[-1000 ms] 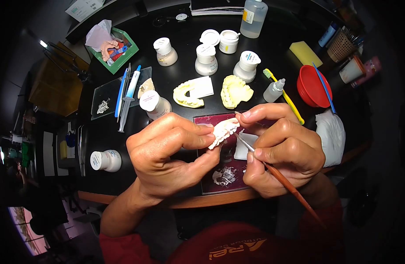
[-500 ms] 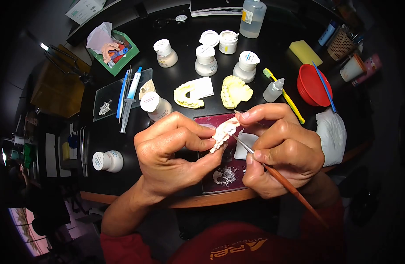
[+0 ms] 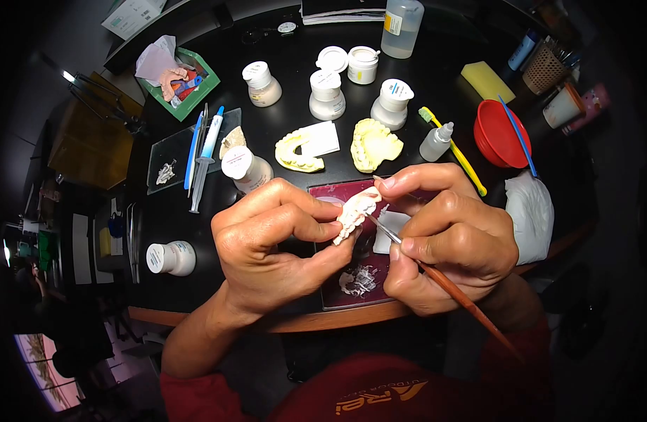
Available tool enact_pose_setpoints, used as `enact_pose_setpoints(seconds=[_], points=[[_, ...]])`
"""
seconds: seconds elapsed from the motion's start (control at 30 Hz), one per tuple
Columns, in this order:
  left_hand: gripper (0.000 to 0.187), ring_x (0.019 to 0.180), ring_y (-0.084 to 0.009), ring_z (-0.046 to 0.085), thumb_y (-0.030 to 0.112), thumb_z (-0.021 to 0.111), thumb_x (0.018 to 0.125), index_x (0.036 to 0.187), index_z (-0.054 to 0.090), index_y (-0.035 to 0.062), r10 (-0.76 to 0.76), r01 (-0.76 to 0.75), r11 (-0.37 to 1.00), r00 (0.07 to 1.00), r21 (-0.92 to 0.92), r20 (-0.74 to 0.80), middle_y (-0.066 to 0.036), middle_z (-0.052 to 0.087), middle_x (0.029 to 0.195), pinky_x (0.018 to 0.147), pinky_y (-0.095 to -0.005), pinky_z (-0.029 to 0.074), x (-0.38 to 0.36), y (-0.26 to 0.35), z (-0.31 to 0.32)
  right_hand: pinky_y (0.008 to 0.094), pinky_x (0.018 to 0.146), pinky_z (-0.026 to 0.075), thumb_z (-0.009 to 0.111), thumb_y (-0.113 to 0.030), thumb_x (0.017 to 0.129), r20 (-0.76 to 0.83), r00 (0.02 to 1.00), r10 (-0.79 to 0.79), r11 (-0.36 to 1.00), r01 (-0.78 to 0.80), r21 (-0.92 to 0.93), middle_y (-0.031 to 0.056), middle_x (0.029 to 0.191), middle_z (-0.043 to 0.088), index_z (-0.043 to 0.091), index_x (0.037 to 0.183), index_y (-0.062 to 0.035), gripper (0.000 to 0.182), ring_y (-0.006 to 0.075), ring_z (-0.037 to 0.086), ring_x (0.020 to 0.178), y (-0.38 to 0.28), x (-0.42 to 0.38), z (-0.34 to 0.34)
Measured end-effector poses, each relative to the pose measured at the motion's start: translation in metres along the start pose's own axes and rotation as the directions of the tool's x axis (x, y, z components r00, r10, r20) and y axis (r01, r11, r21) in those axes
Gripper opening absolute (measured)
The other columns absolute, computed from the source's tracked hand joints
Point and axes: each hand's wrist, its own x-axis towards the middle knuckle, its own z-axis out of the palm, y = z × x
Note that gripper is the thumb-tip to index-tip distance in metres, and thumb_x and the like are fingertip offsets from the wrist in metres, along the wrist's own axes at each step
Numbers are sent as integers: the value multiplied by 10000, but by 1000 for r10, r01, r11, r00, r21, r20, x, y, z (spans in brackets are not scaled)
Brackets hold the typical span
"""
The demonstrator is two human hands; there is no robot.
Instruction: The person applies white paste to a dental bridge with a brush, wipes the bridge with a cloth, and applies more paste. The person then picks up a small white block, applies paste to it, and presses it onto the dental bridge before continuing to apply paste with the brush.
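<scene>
My left hand [image 3: 271,246] is closed on a small pinkish-white dental model [image 3: 351,216], pinched between thumb and fingertips. In my right hand [image 3: 460,243] is a fine-tipped brush [image 3: 464,299] with a reddish-brown wooden handle, gripped like a pen. Its tip is at the model's tooth side; whether it touches is too small to tell. The right index finger reaches to the model's upper end. Beneath both hands lies a maroon slab [image 3: 330,299] with a patch of white scrapings [image 3: 360,281]. A white pad [image 3: 384,239] is partly hidden behind the right fingers.
Two yellow dental casts [image 3: 297,156] [image 3: 374,148] stand beyond my hands, near several white-lidded jars [image 3: 328,95]. Rightward are a dropper bottle [image 3: 436,143], yellow toothbrush [image 3: 458,158], red bowl [image 3: 499,137] and folded white tissue [image 3: 527,218]. A syringe [image 3: 207,158] lies left on a glass plate [image 3: 167,151].
The whole view has shifted very slightly. Both hands keep their grips, and the brush tip stays at the model with hardly any visible movement.
</scene>
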Motion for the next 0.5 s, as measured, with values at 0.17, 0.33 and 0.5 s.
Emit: enact_pose_setpoints(seconds=[0.17,0.33,0.5], points=[[276,669,-120,672,-44,911,608,645,647,28,8,-8,1000,1000,17,-18,-120,722,797,568,-240,507,0,0,1,507,880,630,711,105,638,4,1000,0,1000,0,-5,77,766,613,572,842,-50,292,374,682,1013,0,0,0],[273,674,-122,678,-43,912,606,650,651,27,8,-8,1000,1000,12,-22,-116,721,796,575,-243,517,0,0,1,506,880,630,711,106,632,0,1000,2,1000,-2,-13,78,766,612,564,839,-50,297,373,683,1011,-1,1,-1],[268,690,-126,690,-43,911,609,659,656,25,11,-11,1000,1000,13,-19,-119,721,798,581,-240,522,0,0,0,507,886,631,710,102,641,14,1000,6,1000,-6,-11,80,765,612,558,837,-48,290,372,678,1023,0,1,-1]])
